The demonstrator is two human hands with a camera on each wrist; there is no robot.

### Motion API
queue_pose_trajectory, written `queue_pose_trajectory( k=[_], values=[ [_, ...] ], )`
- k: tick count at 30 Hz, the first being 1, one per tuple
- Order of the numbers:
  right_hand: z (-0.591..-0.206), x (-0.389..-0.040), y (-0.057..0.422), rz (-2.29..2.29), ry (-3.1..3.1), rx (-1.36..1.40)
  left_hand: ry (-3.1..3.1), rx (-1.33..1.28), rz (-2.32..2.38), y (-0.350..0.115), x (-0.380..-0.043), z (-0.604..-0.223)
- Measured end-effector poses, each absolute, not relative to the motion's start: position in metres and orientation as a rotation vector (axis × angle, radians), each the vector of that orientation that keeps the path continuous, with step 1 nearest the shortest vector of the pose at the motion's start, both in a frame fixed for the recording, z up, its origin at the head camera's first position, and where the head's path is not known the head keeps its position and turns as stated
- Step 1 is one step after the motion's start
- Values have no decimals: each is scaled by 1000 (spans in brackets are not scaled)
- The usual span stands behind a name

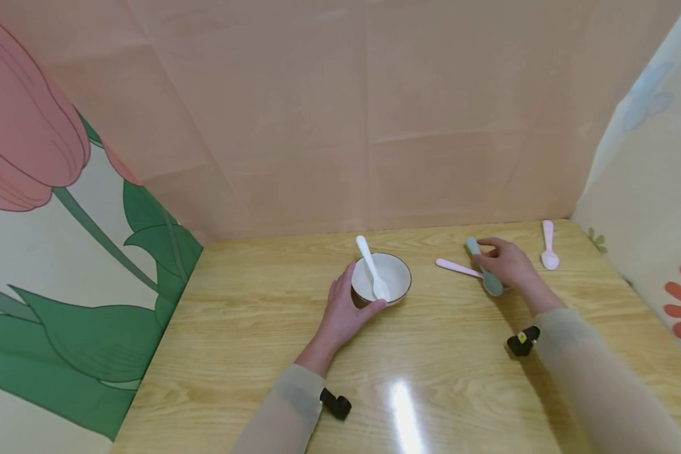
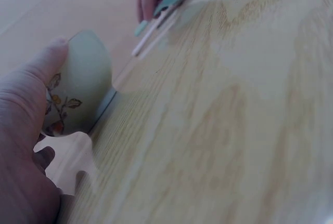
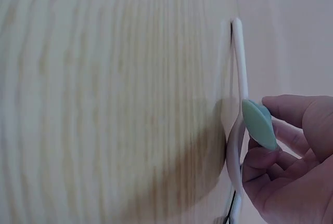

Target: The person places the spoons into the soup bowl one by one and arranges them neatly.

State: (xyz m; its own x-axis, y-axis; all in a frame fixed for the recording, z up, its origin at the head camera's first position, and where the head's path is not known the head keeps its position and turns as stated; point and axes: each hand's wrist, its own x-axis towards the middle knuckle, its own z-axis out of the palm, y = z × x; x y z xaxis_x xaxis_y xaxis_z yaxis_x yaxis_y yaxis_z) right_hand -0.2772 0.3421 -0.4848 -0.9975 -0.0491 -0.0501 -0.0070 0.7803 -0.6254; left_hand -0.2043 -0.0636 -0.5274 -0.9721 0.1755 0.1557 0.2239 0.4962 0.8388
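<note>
A white bowl with a dark rim (image 1: 396,272) stands on the table, and a white spoon (image 1: 381,289) leans inside it with its handle over the far edge. My left hand (image 1: 339,315) grips the bowl's near left side between thumb and fingers. In the left wrist view, a leafy pattern shows on the bowl's outside (image 2: 86,83). Over to the right, my right hand (image 1: 509,263) pinches a grey-green spoon (image 1: 492,284) by its handle. Beneath that spoon lies a pink spoon (image 1: 456,267), its bowl end partly hidden; the right wrist view shows both spoons close together.
Another pink spoon (image 1: 550,259) lies farther right, near the table's back right corner. The wooden table (image 1: 250,328) meets a plain pinkish cloth (image 1: 284,157) at the back. Flower-printed cloths (image 1: 91,340) hang at both sides.
</note>
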Motion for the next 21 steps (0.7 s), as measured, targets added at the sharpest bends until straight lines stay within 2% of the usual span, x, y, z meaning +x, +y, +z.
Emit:
queue_pose_trajectory(
  k=[21],
  values=[
    [-472,-269,308,-1358,2932,-27,-2675,-331,-1522,-63,-203,-527]
  ],
)
